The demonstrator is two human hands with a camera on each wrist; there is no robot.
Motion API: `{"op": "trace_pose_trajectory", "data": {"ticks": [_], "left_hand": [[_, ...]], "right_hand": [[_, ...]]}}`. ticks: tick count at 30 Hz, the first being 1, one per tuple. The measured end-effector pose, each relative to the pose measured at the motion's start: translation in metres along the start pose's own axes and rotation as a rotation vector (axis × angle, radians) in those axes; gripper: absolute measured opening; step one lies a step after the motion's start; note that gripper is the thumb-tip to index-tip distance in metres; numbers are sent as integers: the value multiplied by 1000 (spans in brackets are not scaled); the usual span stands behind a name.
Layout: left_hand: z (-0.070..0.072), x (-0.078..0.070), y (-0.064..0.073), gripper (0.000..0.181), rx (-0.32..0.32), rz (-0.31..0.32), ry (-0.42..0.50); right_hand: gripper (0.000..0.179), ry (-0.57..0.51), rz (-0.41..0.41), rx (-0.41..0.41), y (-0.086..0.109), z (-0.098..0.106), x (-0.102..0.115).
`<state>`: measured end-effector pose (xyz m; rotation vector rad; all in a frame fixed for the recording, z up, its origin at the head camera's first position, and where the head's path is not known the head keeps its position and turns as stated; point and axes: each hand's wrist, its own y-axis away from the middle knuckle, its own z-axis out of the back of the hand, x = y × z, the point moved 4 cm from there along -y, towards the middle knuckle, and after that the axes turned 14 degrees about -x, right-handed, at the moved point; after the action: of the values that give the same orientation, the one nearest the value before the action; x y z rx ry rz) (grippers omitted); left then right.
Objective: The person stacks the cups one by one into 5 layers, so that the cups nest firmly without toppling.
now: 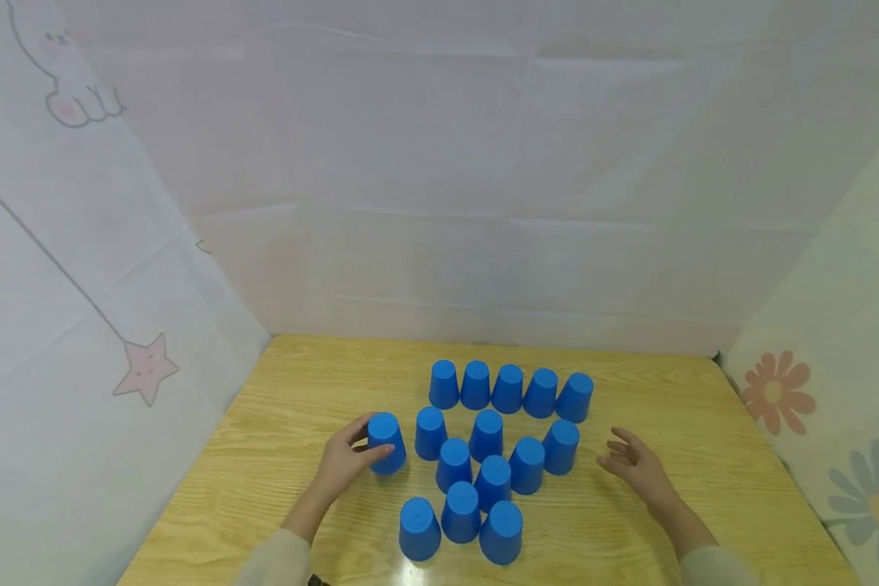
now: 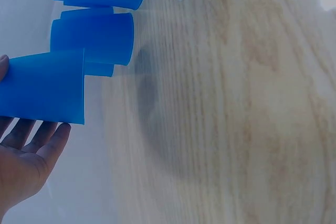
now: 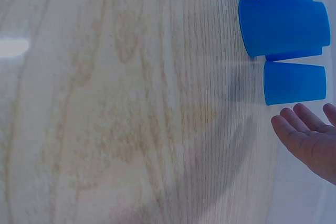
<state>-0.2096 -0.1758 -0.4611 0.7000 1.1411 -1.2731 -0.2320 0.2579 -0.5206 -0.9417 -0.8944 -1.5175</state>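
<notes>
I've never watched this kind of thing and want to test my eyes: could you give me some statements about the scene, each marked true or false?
1. The left hand holds a blue cup. True.
2. The right hand grips a cup too. False: it holds nothing.
3. The other cups stand with their closed ends up. True.
4. The farthest row of cups has seven. False: it has five.
5. The table is black. False: it is yellowish, with a wood grain.
6. A pink star shows on the left. True.
</notes>
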Motion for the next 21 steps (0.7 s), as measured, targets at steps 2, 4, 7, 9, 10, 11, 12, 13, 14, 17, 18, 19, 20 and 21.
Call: {"op": "trace_pose_trajectory", "data": {"ticks": [2,4,7,9,10,11,12,13,14,17,18,19,20,21], "left_hand": [[0,-3,-3,48,3,-9,0],[0,-5,-6,48,3,-18,-5],[0,-9,-11,48,4,-22,3],[0,-11,-15,48,4,-23,7],[0,-12,-17,48,4,-23,12],[0,-14,-18,48,3,-24,13],[0,-15,-20,48,2,-28,14],[0,-16,-22,48,0,-37,10],[0,-18,-24,48,-1,-45,9],[-1,-22,-30,48,-4,-68,18],[-2,-23,-32,49,-3,-74,25],[-3,-23,-35,50,-3,-75,35],[-4,-22,-37,51,-2,-73,46],[-5,-20,-41,52,-1,-72,50]], "right_hand": [[71,0,-8,0,4,-2,1],[70,-9,-9,-1,8,-4,2],[70,-28,-8,-7,13,-7,5],[68,-42,-8,-5,16,-9,7],[67,-51,-11,-1,18,-11,7],[66,-59,-13,-1,20,-12,7],[65,-65,-16,4,22,-13,8],[64,-74,-20,7,24,-15,8],[64,-83,-23,10,26,-17,7],[62,-105,-30,28,31,-22,5],[62,-111,-32,39,34,-24,4],[62,-117,-33,51,36,-27,3],[61,-122,-34,63,38,-29,3],[60,-126,-38,77,40,-31,2]]}}
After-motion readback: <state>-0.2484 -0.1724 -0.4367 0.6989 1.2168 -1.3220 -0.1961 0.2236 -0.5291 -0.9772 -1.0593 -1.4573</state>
